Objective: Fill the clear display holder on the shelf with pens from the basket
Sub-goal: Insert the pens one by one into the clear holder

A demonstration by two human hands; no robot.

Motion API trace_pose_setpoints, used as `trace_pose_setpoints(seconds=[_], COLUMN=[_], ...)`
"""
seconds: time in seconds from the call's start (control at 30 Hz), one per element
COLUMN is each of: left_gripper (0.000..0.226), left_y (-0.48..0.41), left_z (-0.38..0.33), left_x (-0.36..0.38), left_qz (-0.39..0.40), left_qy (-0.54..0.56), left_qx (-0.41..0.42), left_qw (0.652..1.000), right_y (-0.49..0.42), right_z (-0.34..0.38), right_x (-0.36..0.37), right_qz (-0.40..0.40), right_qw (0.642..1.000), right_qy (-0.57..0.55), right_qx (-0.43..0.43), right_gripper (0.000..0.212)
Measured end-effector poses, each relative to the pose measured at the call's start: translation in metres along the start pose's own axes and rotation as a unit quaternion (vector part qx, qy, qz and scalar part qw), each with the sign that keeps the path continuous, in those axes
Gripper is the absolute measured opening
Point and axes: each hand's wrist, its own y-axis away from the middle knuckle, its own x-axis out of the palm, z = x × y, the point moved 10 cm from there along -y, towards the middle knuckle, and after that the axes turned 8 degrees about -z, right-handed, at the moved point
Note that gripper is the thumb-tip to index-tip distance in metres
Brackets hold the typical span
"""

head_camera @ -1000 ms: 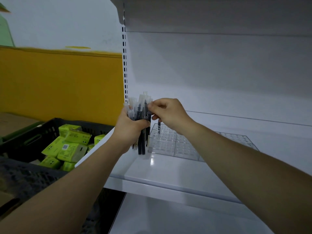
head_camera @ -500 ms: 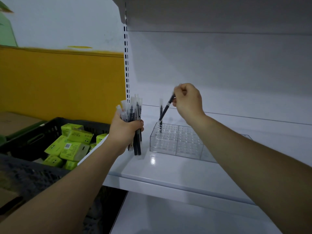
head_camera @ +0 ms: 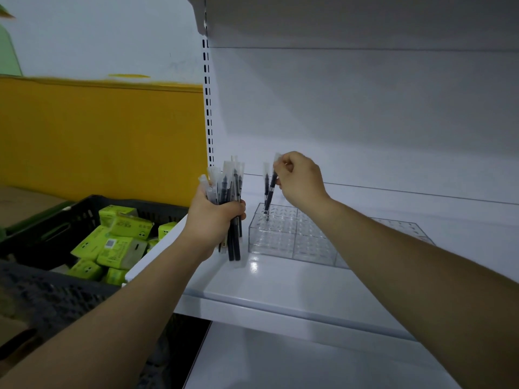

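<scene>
Fingers (head_camera: 238, 210) of the left hand (head_camera: 213, 220) are curled tight round a bundle of pens (head_camera: 228, 186) in clear sleeves, held upright just left of the clear holder (head_camera: 280, 238) on the white shelf (head_camera: 280, 287). The right hand (head_camera: 300, 181) pinches the top of one pen (head_camera: 270, 195) between thumb and fingertips. This pen is tilted, with its tip in a hole at the holder's far left corner. A second pen (head_camera: 266, 182) stands upright just beside it. The black basket (head_camera: 64, 220) with green packs (head_camera: 120, 240) is left of the shelf.

I see a glossy white shelf (head_camera: 295, 287) with a plain white back panel (head_camera: 365, 113) and a slotted upright (head_camera: 208, 108) (dimly lit, faintly bluish), and to its left a wall (head_camera: 98, 136) painted yellow below and white above.
</scene>
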Motion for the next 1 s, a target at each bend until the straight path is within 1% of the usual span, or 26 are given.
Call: trace_pose_setpoints(seconds=[0.07,0.13,0.3,0.4,0.57,0.67,0.8,0.87,1.0], left_gripper=[0.044,0.043,0.042,0.043,0.044,0.044,0.045,0.048,0.049], left_y=[0.000,0.000,0.000,-0.001,-0.001,0.000,0.000,-0.001,0.000], left_z=[0.000,0.000,0.001,0.002,0.001,-0.001,0.000,0.001,0.001], left_x=[0.000,-0.001,-0.003,-0.002,-0.002,-0.001,-0.002,-0.001,-0.002], left_qz=[-0.001,-0.003,-0.006,-0.006,-0.002,0.001,-0.003,-0.003,-0.004], left_qy=[0.002,0.002,0.005,0.005,0.013,0.018,0.015,0.011,0.007], left_qx=[0.002,0.001,0.000,0.000,0.005,0.008,0.003,0.001,0.003], left_qw=[1.000,1.000,1.000,1.000,1.000,1.000,1.000,1.000,1.000], right_y=[0.004,0.006,0.006,0.007,0.008,0.006,0.004,0.007,0.015], right_z=[-0.003,-0.007,-0.012,-0.008,0.003,-0.001,-0.011,-0.013,-0.017], right_x=[0.012,0.019,0.017,0.018,0.023,0.023,0.022,0.021,0.026], right_qz=[0.026,0.039,0.029,0.038,0.043,0.033,0.029,0.029,0.046], right_qw=[0.999,0.998,0.998,0.997,0.989,0.992,0.997,0.998,0.996], right_qy=[0.031,0.052,0.052,0.061,0.117,0.112,0.075,0.059,0.080], right_qx=[-0.004,-0.006,0.003,-0.020,-0.074,-0.050,-0.004,0.003,0.005], right_gripper=[0.026,0.023,0.014,0.013,0.018,0.018,0.019,0.019,0.020])
